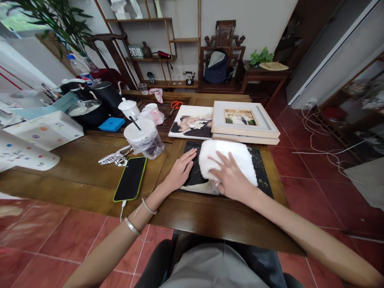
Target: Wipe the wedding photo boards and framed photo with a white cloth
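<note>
My right hand (232,180) lies with fingers spread on top of a fluffy white cloth (231,154). Beneath the cloth is a dark photo panel (262,170) with gold flecks and a pale shape along its lower edge; much of its middle is hidden. At the panel's left side, my left hand (181,170) rests flat, fingers stretched out, holding nothing. Just beyond the panel are a photo print (192,122) and a white-framed picture (264,116), which sits on top of another pale frame or board.
On the wooden table (90,180), left of my hands, are a charging phone (130,179), a lidded plastic cup (141,134) with a straw, and a silver clip-like object (115,156). Orange scissors (176,106), a white teapot (129,108) and a black kettle (106,96) stand farther back.
</note>
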